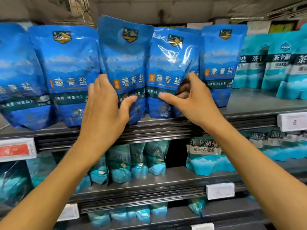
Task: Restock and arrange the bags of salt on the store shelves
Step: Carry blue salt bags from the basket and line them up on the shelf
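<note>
A row of tall blue salt bags stands on the top shelf (182, 125). My left hand (103, 107) grips the lower left side of one blue bag (124, 60), thumb on its front; this bag sits higher than its neighbours and leans left. My right hand (191, 98) grips the neighbouring blue bag (169, 63), thumb across its front and fingers tucked behind its right edge. More blue bags stand to the left (66, 67) and right (222, 60).
Teal salt bags (272, 67) fill the right end of the top shelf. Smaller teal bags (137, 161) and a white-labelled bag (204, 156) sit on the shelf below, with more on the lowest shelf. Price tags (16, 150) hang on the shelf edges.
</note>
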